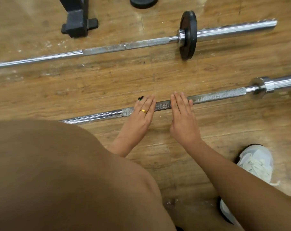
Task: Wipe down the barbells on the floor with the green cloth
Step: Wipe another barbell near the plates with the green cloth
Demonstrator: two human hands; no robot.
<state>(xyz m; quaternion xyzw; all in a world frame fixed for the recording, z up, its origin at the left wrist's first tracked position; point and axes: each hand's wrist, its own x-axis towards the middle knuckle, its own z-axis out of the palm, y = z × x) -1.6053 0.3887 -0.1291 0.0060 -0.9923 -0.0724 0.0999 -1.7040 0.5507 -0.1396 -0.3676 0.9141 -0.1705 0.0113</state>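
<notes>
From the head camera, looking down: a person crouches over a wooden floor [91,84] where two barbells lie almost parallel.

Both hands rest on the near barbell [216,95], side by side and just apart, on its rough grey grip section. The left hand [142,117] wears a gold ring [144,111]. It lies flat across the bar with straight fingers, not clenched. A small scrap of the green cloth [140,99] peeks out just past its fingertips. The rest of the cloth is hidden, so I cannot tell how much sits under the palm. The right hand [183,117] is also released, with straight fingers laid over the bar and nothing in its grasp.

Out to the right of the right hand, the bar runs into a chrome collar [258,87] and a thicker sleeve.

Beyond both sets of fingertips, well apart, lies the far barbell [108,48], with a black plate [188,35] standing on its right end. Farther still are a black rack foot [78,22] and a loose plate [144,2] at the top edge.

Behind the left wrist, a brown-clad knee [58,172] fills the lower left. Behind the right wrist and to its right, a white shoe [256,162] rests on the floor.
</notes>
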